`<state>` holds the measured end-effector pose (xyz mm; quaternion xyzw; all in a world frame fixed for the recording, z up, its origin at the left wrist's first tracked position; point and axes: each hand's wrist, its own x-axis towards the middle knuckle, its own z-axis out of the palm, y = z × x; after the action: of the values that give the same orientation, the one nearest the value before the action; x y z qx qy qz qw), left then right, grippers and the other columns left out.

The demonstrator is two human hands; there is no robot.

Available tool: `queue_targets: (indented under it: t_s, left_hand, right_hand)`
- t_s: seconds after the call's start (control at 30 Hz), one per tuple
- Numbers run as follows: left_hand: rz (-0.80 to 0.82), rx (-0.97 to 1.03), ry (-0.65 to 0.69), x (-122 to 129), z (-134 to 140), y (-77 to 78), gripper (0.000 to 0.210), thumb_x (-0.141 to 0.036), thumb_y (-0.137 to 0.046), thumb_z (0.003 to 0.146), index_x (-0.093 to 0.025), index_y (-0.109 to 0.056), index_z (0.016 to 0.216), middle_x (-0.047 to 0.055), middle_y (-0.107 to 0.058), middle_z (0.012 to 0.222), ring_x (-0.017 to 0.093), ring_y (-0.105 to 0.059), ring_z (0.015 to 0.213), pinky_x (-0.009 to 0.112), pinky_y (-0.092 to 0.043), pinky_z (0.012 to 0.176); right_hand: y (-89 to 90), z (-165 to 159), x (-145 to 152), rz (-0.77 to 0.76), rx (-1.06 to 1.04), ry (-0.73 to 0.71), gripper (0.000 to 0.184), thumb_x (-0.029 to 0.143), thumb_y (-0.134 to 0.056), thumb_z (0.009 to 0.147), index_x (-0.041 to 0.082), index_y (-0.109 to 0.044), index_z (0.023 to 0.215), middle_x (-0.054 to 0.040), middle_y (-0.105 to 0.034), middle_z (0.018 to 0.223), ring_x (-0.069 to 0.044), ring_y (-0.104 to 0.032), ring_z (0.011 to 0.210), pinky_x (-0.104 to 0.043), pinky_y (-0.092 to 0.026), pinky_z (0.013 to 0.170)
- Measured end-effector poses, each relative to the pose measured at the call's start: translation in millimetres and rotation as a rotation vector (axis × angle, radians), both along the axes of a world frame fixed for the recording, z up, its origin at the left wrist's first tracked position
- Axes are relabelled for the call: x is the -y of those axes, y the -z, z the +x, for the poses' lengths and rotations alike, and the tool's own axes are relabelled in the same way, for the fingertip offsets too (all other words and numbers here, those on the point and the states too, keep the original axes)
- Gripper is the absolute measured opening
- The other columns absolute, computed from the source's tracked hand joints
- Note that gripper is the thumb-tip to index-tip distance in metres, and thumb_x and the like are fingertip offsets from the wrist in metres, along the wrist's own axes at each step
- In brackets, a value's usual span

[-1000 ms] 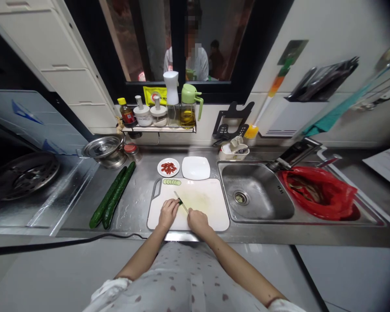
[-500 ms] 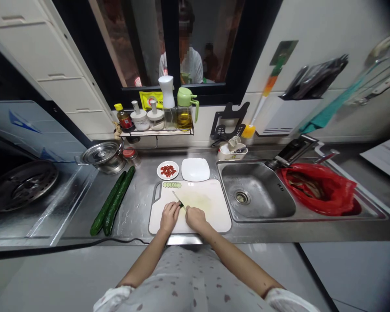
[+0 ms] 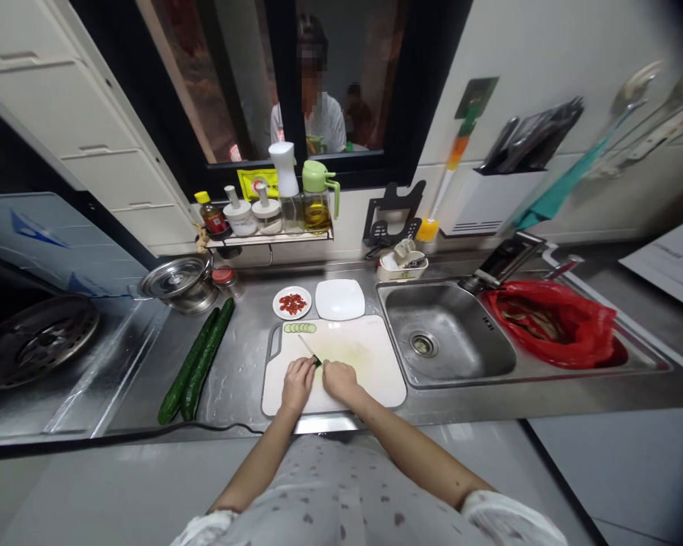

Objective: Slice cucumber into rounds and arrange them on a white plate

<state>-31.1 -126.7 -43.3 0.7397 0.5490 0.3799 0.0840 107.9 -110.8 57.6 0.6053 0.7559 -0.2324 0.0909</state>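
My right hand [image 3: 340,380] is closed around a knife's handle, and its thin blade [image 3: 307,346] points up and to the left over the white cutting board [image 3: 376,360]. On the left side of the blade, my left hand [image 3: 299,379] has its fingers bent over a short dark green piece of cucumber [image 3: 317,361], pressing it to the board. Most of that piece is hidden by the fingers. A row of pale cucumber slices [image 3: 300,328] lies near the board's upper left corner. Two whole cucumbers [image 3: 196,364] lie on the counter to the left.
Behind the board stand a round plate of chopped red pieces [image 3: 308,310] and a white square plate [image 3: 340,299]. The sink [image 3: 449,334] is at right, with a red plastic bag [image 3: 580,334] beyond. A lidded pot [image 3: 179,284] and a condiment shelf [image 3: 284,239] are further back.
The camera view has tilted and shifted slightly. Both hands stay at the same place on the board, the knife only slightly moved beside the cucumber piece.
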Motion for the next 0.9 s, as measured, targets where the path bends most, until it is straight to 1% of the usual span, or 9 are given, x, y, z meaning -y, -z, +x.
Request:
queue_targets:
  t_s: [0.13,0.33,0.5,0.7,0.9]
  left_hand:
    - [-0.013,-0.003,-0.005,0,1,-1.3,0.025,-0.025,-0.045,0.092,-0.022,-0.061,0.111,0.006,-0.064,0.098,0.018,-0.057,0.095,0.034,-0.049,0.085]
    - [-0.018,-0.001,-0.004,1,1,-3.2,0.025,-0.024,-0.044,0.092,-0.021,-0.061,0.111,0.007,-0.064,0.098,0.018,-0.058,0.094,0.035,-0.049,0.083]
    - [-0.016,0.013,0.001,1,2,-3.3,0.026,-0.024,-0.043,0.092,-0.022,-0.061,0.111,0.007,-0.064,0.098,0.019,-0.058,0.094,0.036,-0.049,0.083]
    - [-0.004,0.011,0.01,0,2,-3.7,0.025,-0.024,-0.043,0.092,-0.022,-0.061,0.11,0.007,-0.064,0.097,0.019,-0.059,0.093,0.037,-0.05,0.083]
    - [0.011,0.012,0.005,1,2,-4.3,0.025,-0.024,-0.044,0.092,-0.021,-0.061,0.111,0.007,-0.064,0.097,0.019,-0.058,0.092,0.036,-0.05,0.083]
  right_hand:
    - [2.0,8,9,-0.008,0.012,-0.004,0.032,0.015,-0.036,0.088,0.012,-0.058,0.112,-0.0161,-0.069,0.099,-0.023,-0.064,0.099,-0.031,-0.045,0.079]
    - [6.7,20,24,0.0,0.021,0.001,0.031,0.015,-0.036,0.088,0.012,-0.058,0.109,-0.0166,-0.069,0.095,-0.025,-0.065,0.096,-0.033,-0.046,0.077]
    - [5.3,26,29,-0.026,0.023,0.012,0.029,0.016,-0.038,0.088,0.013,-0.058,0.109,-0.0167,-0.069,0.095,-0.025,-0.065,0.095,-0.033,-0.046,0.076]
    - [1.2,21,24,-0.02,0.022,0.008,0.029,0.015,-0.039,0.087,0.013,-0.059,0.108,-0.0162,-0.069,0.096,-0.025,-0.065,0.096,-0.034,-0.046,0.078]
    - [3.4,9,10,0.015,0.006,0.004,0.03,0.016,-0.037,0.087,0.013,-0.059,0.108,-0.0151,-0.069,0.097,-0.023,-0.064,0.097,-0.032,-0.046,0.079]
